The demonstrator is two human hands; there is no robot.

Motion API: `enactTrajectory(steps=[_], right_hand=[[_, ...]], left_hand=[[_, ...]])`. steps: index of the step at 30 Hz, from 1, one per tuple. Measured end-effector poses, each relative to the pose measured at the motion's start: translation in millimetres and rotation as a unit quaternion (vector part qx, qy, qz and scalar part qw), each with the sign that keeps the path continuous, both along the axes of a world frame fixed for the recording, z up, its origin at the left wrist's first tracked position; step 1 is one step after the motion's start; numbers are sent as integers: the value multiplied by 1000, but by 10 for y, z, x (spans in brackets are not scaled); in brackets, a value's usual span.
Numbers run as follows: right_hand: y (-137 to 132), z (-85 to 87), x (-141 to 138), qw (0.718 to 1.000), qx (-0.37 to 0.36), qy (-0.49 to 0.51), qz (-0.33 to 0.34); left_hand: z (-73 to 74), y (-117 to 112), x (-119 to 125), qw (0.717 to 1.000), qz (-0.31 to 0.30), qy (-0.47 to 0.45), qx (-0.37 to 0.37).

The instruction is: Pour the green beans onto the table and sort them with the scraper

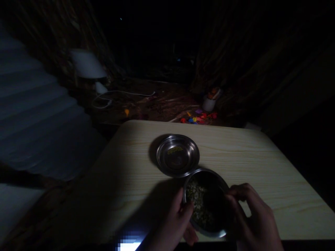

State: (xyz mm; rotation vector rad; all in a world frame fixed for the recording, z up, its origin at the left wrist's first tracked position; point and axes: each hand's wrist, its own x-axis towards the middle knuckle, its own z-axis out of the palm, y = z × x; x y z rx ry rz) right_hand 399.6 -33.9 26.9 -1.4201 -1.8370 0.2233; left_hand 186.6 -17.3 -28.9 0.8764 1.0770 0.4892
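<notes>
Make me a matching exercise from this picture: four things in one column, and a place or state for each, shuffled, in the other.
Things
1. near steel bowl
2. far steel dish
3. white cup
4. white cable

Places or states
A. nearly bare, only a small greenish bit inside
B. on the ground beyond the table, by bright little pieces
C. held at its rim by the left hand and the right hand, with pale green bits inside
D. lying in a loop on the ground to the far left

Pairs: 1-C, 2-A, 3-B, 4-D
</notes>
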Motion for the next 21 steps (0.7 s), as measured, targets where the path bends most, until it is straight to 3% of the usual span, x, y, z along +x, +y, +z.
enactTrajectory(steps=[3,6,11,16,21], right_hand=[[18,2,-4,1000,-5,11,-19],[8,-56,1,999,-26,21,-20],[-30,-77,85,997,-37,46,-47],[-67,-52,49,992,-58,77,-77],[-112,-56,-35,982,-79,128,-113]], left_hand=[[58,-15,-9,999,11,15,-39],[255,87,-177,997,59,31,-49],[589,622,-643,966,176,189,23],[501,1081,-780,962,144,208,104],[421,1205,-727,965,139,187,122]])
